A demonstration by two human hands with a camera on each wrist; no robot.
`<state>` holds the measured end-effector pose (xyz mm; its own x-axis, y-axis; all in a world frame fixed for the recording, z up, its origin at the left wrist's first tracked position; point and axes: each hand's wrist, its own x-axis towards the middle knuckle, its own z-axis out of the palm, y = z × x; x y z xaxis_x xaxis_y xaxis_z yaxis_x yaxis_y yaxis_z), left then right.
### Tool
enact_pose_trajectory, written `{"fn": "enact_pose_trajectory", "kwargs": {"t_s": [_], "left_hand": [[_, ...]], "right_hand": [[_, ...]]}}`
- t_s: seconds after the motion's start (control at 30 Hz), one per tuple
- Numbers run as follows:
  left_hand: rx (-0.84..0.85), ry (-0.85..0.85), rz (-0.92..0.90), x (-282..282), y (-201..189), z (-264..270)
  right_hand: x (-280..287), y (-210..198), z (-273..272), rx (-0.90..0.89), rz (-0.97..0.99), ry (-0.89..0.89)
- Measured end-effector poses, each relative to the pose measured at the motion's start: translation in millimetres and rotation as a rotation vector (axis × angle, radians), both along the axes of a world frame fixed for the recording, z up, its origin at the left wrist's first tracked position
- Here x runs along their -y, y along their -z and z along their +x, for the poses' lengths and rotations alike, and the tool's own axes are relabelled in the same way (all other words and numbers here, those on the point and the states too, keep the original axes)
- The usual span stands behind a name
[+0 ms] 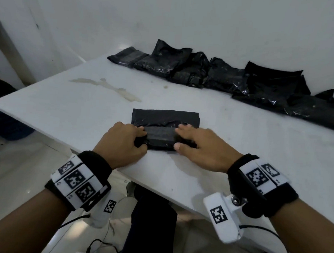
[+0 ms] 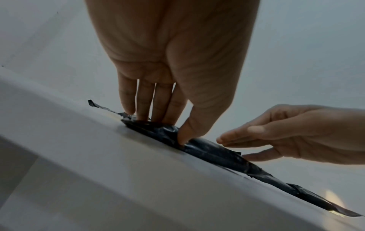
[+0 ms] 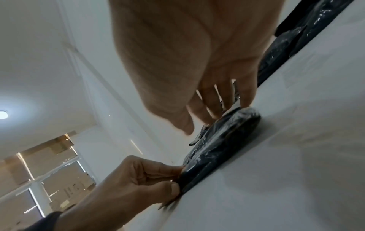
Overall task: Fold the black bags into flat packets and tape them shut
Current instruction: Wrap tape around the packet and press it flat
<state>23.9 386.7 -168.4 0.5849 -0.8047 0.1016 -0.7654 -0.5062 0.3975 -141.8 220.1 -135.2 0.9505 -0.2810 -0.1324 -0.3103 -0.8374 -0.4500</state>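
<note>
A black bag lies on the white table in front of me, its near part rolled into a thick band and its far part flat. My left hand grips the band's left end, fingers over the top and thumb at the near edge. The right wrist view shows this left hand pinching the end of the bag. My right hand lies on the band's right part with straight fingers and the thumb at its near edge. From the left wrist, both the left hand and right hand touch the bag.
Several folded and crumpled black bags lie in a row along the wall at the back right of the table. A dried stain marks the table's left part. The table's near edge runs just under my wrists, and cables lie on the floor below.
</note>
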Motion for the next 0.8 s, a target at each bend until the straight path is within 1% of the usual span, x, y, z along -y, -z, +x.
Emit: {"fn": "enact_pose_trajectory", "kwargs": {"t_s": [0.07,0.1,0.2,0.27,0.33,0.4,0.47,0.57,0.63,0.7,0.8], "left_hand": [[0.029,0.011,0.002,3,-1,-3],[0.033,0.012,0.014,6,-1,-4],[0.103,0.003,0.071,15,-11,-12],[0.203,0.079,0.071,25,-16,-22],[0.236,0.184,0.063,38,-20,-33],[0.258,0.248,0.149,51,-22,-42],[0.3,0.271,0.246,60,-23,-45],[0.321,0.255,0.256,63,-26,-42],[0.302,0.231,0.208,60,-27,-38],[0.241,0.187,0.054,54,-33,-33],[0.143,0.057,-0.398,42,-48,-25]], "right_hand": [[7,3,-6,0.184,-0.073,0.134],[10,5,-8,0.204,-0.092,0.174],[10,11,-13,0.102,-0.106,0.186],[10,15,-13,0.076,-0.149,0.152],[10,18,-13,0.05,-0.181,0.149],[13,17,-13,0.023,-0.158,0.155],[17,12,-14,0.001,-0.115,0.162],[22,4,-19,0.042,-0.052,0.163],[22,-2,-22,0.1,-0.021,0.205],[22,-8,-23,0.18,-0.003,0.297],[19,-16,-23,0.331,0.119,0.47]]}}
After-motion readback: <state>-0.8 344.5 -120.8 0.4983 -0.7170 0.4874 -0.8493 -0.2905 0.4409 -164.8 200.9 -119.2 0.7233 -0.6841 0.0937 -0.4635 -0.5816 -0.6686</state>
